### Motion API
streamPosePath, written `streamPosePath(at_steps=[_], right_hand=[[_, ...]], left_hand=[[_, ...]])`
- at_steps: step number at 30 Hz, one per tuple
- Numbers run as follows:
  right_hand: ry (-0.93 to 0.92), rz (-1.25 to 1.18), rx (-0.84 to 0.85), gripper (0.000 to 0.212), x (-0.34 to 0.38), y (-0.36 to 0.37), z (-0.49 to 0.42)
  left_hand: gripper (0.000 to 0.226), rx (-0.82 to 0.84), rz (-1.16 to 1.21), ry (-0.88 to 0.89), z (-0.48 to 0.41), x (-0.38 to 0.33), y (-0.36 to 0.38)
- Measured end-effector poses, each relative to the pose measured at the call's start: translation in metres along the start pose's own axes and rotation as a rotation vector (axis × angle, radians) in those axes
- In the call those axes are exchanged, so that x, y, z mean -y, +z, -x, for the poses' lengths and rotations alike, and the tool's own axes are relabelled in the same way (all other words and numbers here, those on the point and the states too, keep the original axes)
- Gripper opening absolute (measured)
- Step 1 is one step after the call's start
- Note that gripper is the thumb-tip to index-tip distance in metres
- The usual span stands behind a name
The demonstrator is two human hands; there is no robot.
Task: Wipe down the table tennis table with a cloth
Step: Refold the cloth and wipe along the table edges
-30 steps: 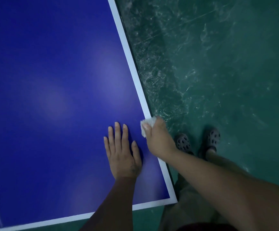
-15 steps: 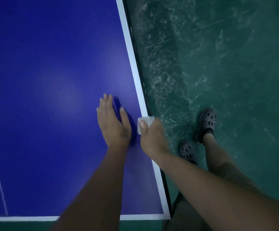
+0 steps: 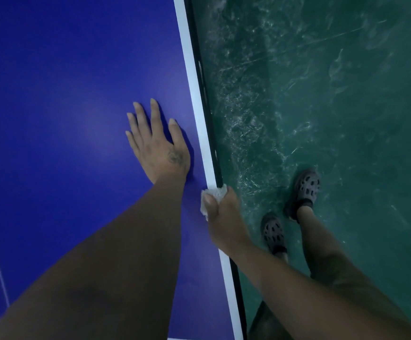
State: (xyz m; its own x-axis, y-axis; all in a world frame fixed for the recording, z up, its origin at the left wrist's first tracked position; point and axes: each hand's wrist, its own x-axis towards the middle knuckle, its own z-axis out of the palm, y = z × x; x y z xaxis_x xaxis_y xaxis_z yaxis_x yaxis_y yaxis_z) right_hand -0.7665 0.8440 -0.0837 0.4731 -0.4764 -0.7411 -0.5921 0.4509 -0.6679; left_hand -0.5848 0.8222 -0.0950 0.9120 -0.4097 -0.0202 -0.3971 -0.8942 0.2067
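Shifted onto the table (image 3: 64, 69) edge, right hand (image 3: 224, 217) grips cloth (image 3: 215, 192); left hand (image 3: 159, 148) fingers (image 3: 155, 114) spread flat.

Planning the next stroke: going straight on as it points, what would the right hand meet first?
Likely nothing: the right hand, gripping the cloth, points along the white edge line, bare to the frame top. The left hand lies beside that path.

Scuffed green floor (image 3: 334, 94), two grey perforated clogs (image 3: 306, 188) on it.
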Motion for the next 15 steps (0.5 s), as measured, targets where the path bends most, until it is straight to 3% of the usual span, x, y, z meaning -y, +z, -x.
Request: streamPosePath(at_steps=[4, 8, 12, 15], right_hand=[[-0.023, 0.041, -0.095, 0.041, 0.053, 0.002, -0.053], [0.011, 0.114, -0.033, 0.059, 0.12, -0.011, -0.121], [-0.038, 0.141, 0.032, 0.055, 0.114, -0.02, -0.104], [0.038, 0.14, 0.088, 0.059, 0.09, -0.02, -0.079]], left_hand=[[0.059, -0.024, -0.001, -0.005, 0.001, -0.001, 0.0], [0.059, -0.062, 0.009, 0.0, -0.001, 0.001, 0.004], [0.059, -0.076, -0.003, 0.023, 0.0, 0.002, 0.004], [0.059, -0.08, -0.019, 0.042, -0.001, 0.005, 0.007]])
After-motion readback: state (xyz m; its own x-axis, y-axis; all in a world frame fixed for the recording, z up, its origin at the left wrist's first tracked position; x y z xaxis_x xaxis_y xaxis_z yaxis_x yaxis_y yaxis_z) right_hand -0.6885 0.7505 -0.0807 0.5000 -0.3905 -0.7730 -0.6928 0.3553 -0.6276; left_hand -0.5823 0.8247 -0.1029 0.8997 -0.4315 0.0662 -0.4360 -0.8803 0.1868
